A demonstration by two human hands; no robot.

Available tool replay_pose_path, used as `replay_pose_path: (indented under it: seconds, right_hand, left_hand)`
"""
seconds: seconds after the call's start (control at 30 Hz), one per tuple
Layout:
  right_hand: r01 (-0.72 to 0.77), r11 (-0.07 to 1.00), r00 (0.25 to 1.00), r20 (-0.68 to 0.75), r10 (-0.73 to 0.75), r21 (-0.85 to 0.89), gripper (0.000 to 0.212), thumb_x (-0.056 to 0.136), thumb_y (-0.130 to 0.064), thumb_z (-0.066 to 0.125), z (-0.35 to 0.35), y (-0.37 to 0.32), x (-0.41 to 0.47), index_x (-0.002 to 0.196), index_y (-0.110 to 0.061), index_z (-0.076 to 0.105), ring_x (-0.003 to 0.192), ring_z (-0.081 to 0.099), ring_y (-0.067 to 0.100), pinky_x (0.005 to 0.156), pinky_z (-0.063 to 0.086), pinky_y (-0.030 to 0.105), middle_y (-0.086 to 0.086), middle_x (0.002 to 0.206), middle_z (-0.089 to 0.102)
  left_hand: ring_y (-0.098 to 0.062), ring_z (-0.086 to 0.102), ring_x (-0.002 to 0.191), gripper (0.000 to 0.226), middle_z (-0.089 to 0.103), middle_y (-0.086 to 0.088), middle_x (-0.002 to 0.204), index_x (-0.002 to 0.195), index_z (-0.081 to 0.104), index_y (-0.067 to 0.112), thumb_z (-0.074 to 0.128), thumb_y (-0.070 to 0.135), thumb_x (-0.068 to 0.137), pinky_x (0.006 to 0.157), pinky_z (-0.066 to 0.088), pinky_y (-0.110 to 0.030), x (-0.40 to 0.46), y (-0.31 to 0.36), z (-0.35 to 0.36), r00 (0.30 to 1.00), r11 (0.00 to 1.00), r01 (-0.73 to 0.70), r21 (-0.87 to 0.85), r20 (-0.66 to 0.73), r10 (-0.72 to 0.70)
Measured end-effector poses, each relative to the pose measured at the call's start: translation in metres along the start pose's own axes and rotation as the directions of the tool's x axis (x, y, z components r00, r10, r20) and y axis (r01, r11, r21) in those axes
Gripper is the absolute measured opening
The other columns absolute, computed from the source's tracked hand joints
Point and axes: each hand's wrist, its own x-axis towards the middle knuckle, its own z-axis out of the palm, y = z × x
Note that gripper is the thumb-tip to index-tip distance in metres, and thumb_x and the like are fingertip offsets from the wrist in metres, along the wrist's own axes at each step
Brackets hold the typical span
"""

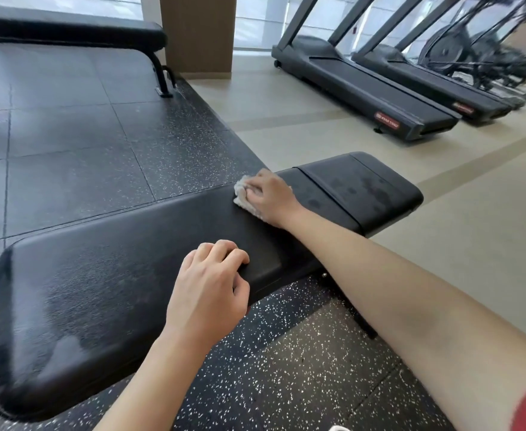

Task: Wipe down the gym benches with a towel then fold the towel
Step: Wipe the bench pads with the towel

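Observation:
A black padded gym bench [106,293] runs from the lower left toward the right, with a separate seat pad [373,185] at its far end. My right hand [271,197] presses a small white towel [241,194] onto the long pad near the gap between the two pads, fingers curled over the cloth. My left hand [211,284] rests on the bench's near edge with its fingers curled over the rim. Damp streaks show on the seat pad and on the left end of the long pad.
A second black bench [68,32] stands at the back left on dark rubber floor tiles. Treadmills [379,88] line the pale floor at the right, with exercise bikes [479,54] behind them. A brown pillar [197,32] rises at the back.

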Motion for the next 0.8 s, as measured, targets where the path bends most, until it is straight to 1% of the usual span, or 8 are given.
replay_pose_path:
  seconds: [0.1,0.2,0.3,0.37,0.5,0.6,0.7,0.8]
  right_hand:
    - [-0.093,0.995,0.994,-0.056,0.094,0.02,0.019,0.091,-0.018,0.06,0.013,-0.011,0.015,0.1,-0.012,0.076,0.099,0.061,0.034,0.088,0.047,0.039,0.012,0.096,0.059]
    - [-0.123,0.992,0.99,-0.057,0.125,0.035,0.02,0.092,-0.014,0.061,0.01,-0.027,-0.012,0.104,-0.013,0.077,0.102,0.058,0.032,0.089,0.044,0.036,0.011,0.097,0.058]
    - [-0.057,0.996,0.998,0.0,0.057,0.062,0.025,0.093,-0.016,0.062,-0.004,-0.046,-0.064,0.114,-0.02,0.076,0.101,0.057,0.024,0.09,0.042,0.031,0.002,0.096,0.057]
    - [-0.012,0.997,1.0,0.029,0.01,0.076,0.025,0.095,-0.017,0.063,-0.013,-0.053,-0.104,0.116,-0.022,0.075,0.099,0.056,0.019,0.091,0.042,0.027,-0.004,0.096,0.057]
    - [0.015,0.998,0.997,0.078,-0.02,0.064,0.024,0.097,-0.025,0.06,-0.03,-0.052,-0.153,0.116,-0.021,0.074,0.103,0.057,0.017,0.095,0.047,0.033,-0.005,0.102,0.059]
    - [0.035,0.997,0.994,0.099,-0.042,0.071,0.027,0.096,-0.026,0.06,-0.032,-0.046,-0.152,0.117,-0.018,0.074,0.103,0.058,0.016,0.094,0.049,0.039,-0.006,0.102,0.059]
    - [0.101,0.992,0.991,0.079,-0.107,0.069,0.025,0.095,-0.023,0.062,-0.028,-0.034,-0.134,0.116,-0.016,0.073,0.1,0.058,0.016,0.092,0.049,0.039,-0.004,0.101,0.058]
    - [0.083,0.992,0.995,0.051,-0.088,0.095,0.024,0.094,-0.021,0.065,-0.022,-0.014,-0.101,0.115,-0.016,0.075,0.098,0.058,0.019,0.092,0.049,0.039,-0.001,0.098,0.058]
  left_hand:
    - [-0.022,0.054,0.1,0.024,0.061,0.01,0.112,0.103,0.066,0.025,0.056,0.019,0.082,0.096,0.044,-0.037,0.001,-0.001,0.001,1.0,1.0,0.002,-0.016,0.0,-0.002]
    - [-0.023,0.054,0.097,0.026,0.061,0.008,0.11,0.101,0.067,0.023,0.049,0.022,0.082,0.093,0.044,-0.037,0.0,-0.003,0.002,1.0,1.0,-0.002,-0.028,-0.004,0.002]
    - [-0.023,0.053,0.095,0.032,0.062,0.006,0.107,0.101,0.068,0.023,0.042,0.025,0.081,0.091,0.044,-0.038,0.001,-0.003,0.001,1.0,0.999,-0.005,-0.035,-0.003,0.005]
    - [-0.024,0.053,0.095,0.032,0.061,0.005,0.105,0.1,0.066,0.022,0.04,0.025,0.081,0.09,0.044,-0.039,0.0,-0.003,0.0,1.0,0.999,-0.01,-0.037,-0.001,0.01]
    - [-0.025,0.052,0.093,0.02,0.061,0.005,0.102,0.088,0.06,0.021,0.042,0.022,0.079,0.088,0.043,-0.038,-0.001,-0.004,-0.001,1.0,0.997,-0.01,-0.082,0.004,0.01]
    - [-0.023,0.052,0.092,0.019,0.06,0.006,0.103,0.087,0.06,0.021,0.043,0.022,0.079,0.088,0.044,-0.038,-0.001,-0.005,-0.001,1.0,0.996,-0.002,-0.085,-0.001,0.002]
    - [-0.023,0.052,0.092,0.02,0.059,0.007,0.103,0.089,0.059,0.022,0.042,0.022,0.078,0.088,0.044,-0.037,-0.001,-0.002,-0.002,1.0,0.999,-0.002,-0.054,-0.011,0.001]
    - [-0.022,0.052,0.094,0.021,0.058,0.008,0.104,0.09,0.059,0.023,0.042,0.022,0.077,0.088,0.043,-0.037,0.002,0.0,-0.001,1.0,1.0,-0.01,-0.017,0.013,0.01]
